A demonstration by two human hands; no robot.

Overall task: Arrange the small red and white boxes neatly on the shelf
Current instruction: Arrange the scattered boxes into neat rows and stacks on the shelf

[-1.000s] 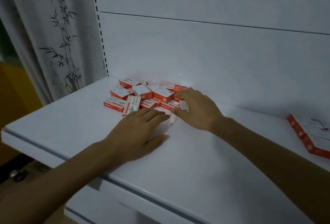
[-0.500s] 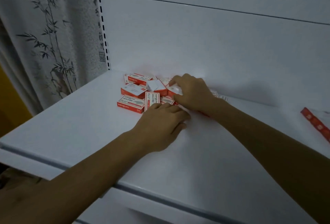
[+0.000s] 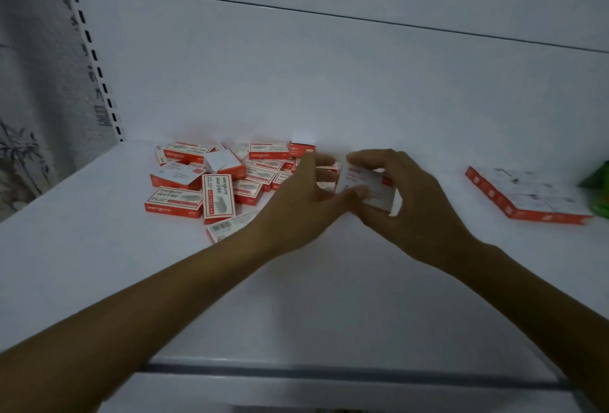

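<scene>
Right hand [image 3: 412, 211]: thumb and curled fingers pinch a small red and white box [image 3: 369, 187], lifted off the shelf [image 3: 296, 297].
Left hand [image 3: 296, 211]: just left of the grip, thumb touching the box's near corner, fingers curled; too blurred to tell if it holds.
Pile [image 3: 211, 182]: loose boxes left of and behind the left hand.
Row of boxes [image 3: 527, 198]: lying flat, well right of the grip.

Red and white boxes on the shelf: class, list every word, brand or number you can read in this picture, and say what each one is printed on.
"wengu": red side of the front-left box.
"wengu", "24/6": top of the turned box beside it.
"wengu": red sides of the back-left box and back-middle box.
Too blurred to read: held box in the right hand, flat pack at right, sticker on the upright.
</scene>
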